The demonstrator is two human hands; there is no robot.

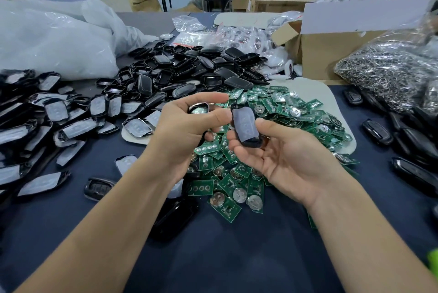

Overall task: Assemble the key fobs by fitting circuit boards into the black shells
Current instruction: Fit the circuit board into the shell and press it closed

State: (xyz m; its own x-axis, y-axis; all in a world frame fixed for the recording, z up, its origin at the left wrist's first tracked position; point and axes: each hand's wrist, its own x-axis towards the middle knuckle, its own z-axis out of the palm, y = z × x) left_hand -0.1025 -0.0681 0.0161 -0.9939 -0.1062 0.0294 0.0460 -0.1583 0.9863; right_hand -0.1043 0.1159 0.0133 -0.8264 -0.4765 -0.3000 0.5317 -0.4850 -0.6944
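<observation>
My right hand (282,157) is palm up and holds a black fob shell (245,125) with a grey film on its face, pinched between thumb and fingers. To its left, my left hand (187,129) grips another shell part (198,109) with a shiny rim, mostly hidden by the fingers. Both hands hover above a heap of green circuit boards (279,112) with round silver battery clips. A pile of empty black shells (184,72) lies behind the boards. Film-covered shell halves (54,115) spread over the left side.
Large clear plastic bags (52,39) sit at the back left. An open cardboard box (327,53) stands at the back right, with a bag of metal key rings (388,72) beside it. Finished black fobs (376,129) lie along the right edge of the dark blue table (227,250).
</observation>
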